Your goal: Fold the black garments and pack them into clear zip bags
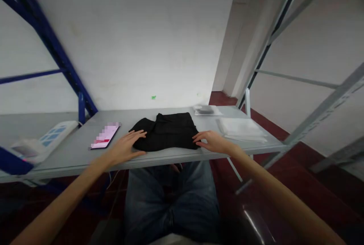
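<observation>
A black piece of folded cloth (170,133), perhaps a garment, lies near the front edge of the grey shelf. Its left part is loosely bunched, and its right part looks flatter. At its left end rests my left hand (127,147), fingers spread, with the fingertips on the fabric and the thumb along the near edge. My right hand (210,140) touches the cloth's right edge with its fingertips, the fingers stretched out. Neither hand grips the fabric.
Left of the cloth lies a phone (105,135) with a lit screen. A white power strip (54,138) is further left. To the right are a stack of clear plastic bags (241,129) and a flat packet (207,110). Blue (51,44) and grey shelf posts (263,55) stand at the sides.
</observation>
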`<act>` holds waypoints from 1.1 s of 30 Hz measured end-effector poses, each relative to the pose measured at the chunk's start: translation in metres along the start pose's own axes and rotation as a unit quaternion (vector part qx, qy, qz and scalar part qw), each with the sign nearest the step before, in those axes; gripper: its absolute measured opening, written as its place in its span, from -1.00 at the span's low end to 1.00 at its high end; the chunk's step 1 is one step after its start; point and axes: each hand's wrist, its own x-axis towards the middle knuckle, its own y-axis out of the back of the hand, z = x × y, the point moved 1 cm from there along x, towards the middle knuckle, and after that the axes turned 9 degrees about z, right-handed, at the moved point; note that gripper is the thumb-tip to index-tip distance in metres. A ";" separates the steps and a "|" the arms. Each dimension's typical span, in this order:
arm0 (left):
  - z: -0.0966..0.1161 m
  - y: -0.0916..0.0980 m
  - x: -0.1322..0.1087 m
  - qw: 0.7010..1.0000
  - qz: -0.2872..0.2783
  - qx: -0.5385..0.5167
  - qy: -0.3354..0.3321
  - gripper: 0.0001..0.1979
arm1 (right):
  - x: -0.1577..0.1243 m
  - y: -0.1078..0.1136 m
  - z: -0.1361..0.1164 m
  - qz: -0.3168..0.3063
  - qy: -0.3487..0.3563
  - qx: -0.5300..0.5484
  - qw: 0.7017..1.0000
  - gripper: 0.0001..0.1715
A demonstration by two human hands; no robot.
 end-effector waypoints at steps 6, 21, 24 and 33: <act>-0.009 0.004 0.009 0.996 -0.023 -0.083 0.031 -0.56 | 0.013 -0.005 0.006 0.091 0.038 -0.012 0.995 -0.71; -0.014 0.024 0.059 0.975 -0.010 -0.187 0.123 -0.54 | 0.065 -0.028 0.017 0.166 -0.163 -0.131 0.964 -0.61; -0.021 0.018 0.071 0.967 0.001 -0.211 0.143 -0.49 | 0.075 -0.036 0.020 0.197 -0.203 -0.131 0.950 -0.58; -0.056 0.008 0.083 0.971 0.011 -0.153 0.181 -0.39 | 0.095 -0.046 0.024 0.209 -0.267 -0.127 0.932 -0.66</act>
